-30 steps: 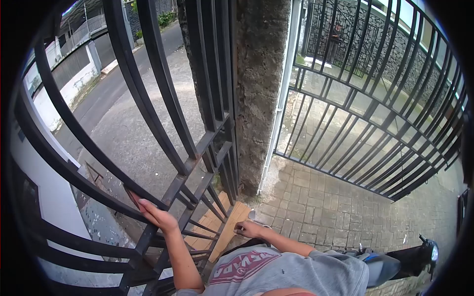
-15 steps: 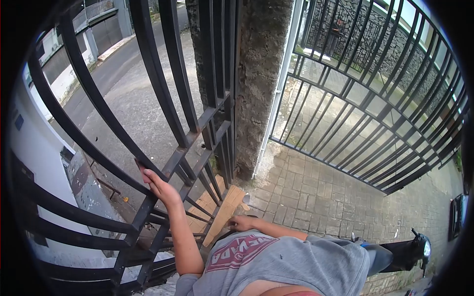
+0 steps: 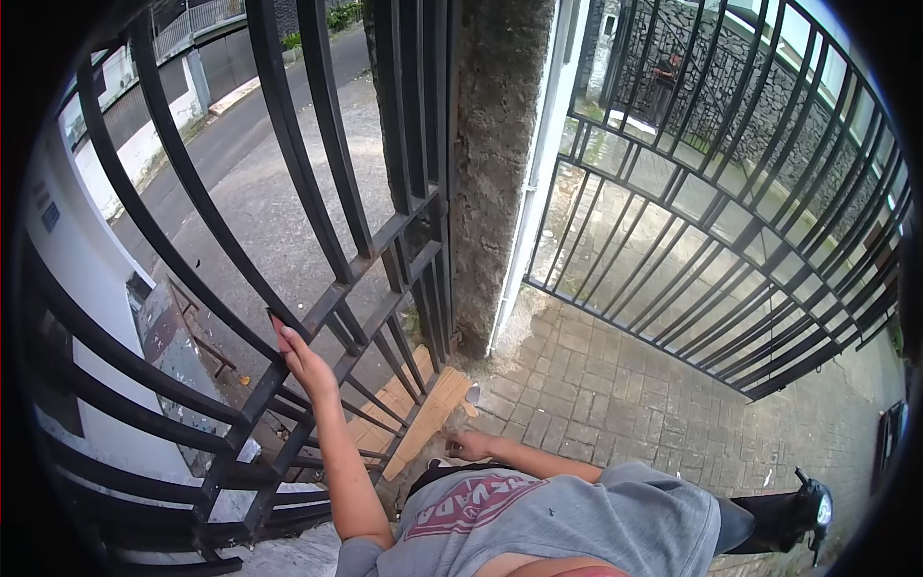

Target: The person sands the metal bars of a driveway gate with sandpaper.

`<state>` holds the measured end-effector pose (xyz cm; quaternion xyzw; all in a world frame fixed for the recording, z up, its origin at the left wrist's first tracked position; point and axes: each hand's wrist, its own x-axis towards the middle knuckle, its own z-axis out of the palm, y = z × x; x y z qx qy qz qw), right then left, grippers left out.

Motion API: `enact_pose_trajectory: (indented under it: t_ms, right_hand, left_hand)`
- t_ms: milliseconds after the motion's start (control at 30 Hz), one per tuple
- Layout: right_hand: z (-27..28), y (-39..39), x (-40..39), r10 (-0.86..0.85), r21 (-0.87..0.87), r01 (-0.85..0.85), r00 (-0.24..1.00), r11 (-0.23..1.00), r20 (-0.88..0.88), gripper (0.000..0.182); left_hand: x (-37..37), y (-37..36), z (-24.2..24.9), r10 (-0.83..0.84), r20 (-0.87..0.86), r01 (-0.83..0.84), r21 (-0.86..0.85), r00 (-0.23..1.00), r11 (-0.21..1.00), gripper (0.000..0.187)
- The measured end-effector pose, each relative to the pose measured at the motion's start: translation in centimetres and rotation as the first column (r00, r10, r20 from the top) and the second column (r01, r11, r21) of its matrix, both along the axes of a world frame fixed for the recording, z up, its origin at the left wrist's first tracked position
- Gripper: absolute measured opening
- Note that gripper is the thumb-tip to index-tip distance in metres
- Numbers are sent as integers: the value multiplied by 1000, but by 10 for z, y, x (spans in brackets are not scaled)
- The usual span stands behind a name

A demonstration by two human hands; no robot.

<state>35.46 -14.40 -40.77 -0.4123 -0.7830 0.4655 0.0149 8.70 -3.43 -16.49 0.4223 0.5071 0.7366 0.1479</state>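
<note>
My left hand [image 3: 310, 370] is closed on a small reddish-brown sheet [image 3: 281, 333] that looks like sandpaper. It presses the sheet against an upright bar of the black metal gate [image 3: 236, 262], just above the crossbars. Part of the sheet is hidden behind the fingers and the bar. In front of my body, my right hand [image 3: 470, 444] hangs low with its fingers loosely bent and apart, holding nothing visible. Below and beside it, a brown cardboard sheet [image 3: 437, 413] lies on the ground under the gate's lower bars.
A rough concrete post [image 3: 493, 183] and a white pipe [image 3: 519, 240] stand beside the gate. A second black gate [image 3: 716, 207] spans the right, with a person [image 3: 665, 77] beyond it. A motorbike [image 3: 817, 508] stands at right on brick paving [image 3: 596, 385].
The view has shifted slightly. My left hand stays at the same gate bar, its wrist turned a little, and more of the reddish-brown sheet shows. My right hand still hangs near the cardboard.
</note>
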Motion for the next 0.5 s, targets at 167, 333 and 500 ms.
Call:
enact_pose_trajectory:
  t_ms: [167, 333, 500]
  right_hand:
    - [-29, -47, 29, -107, -115, 100, 993, 988, -52, 34]
    - [-27, -83, 57, -168, -145, 174, 984, 974, 53, 33]
    - [-55, -100, 80, -253, -190, 254, 967, 948, 28, 37]
  left_hand:
    - [-24, 25, 2, -53, 326, 67, -33, 944, 997, 65]
    - [-5, 12, 3, -86, 244, 70, 72, 966, 995, 66]
    - [-8, 18, -2, 2, 218, -9, 30, 976, 1000, 62]
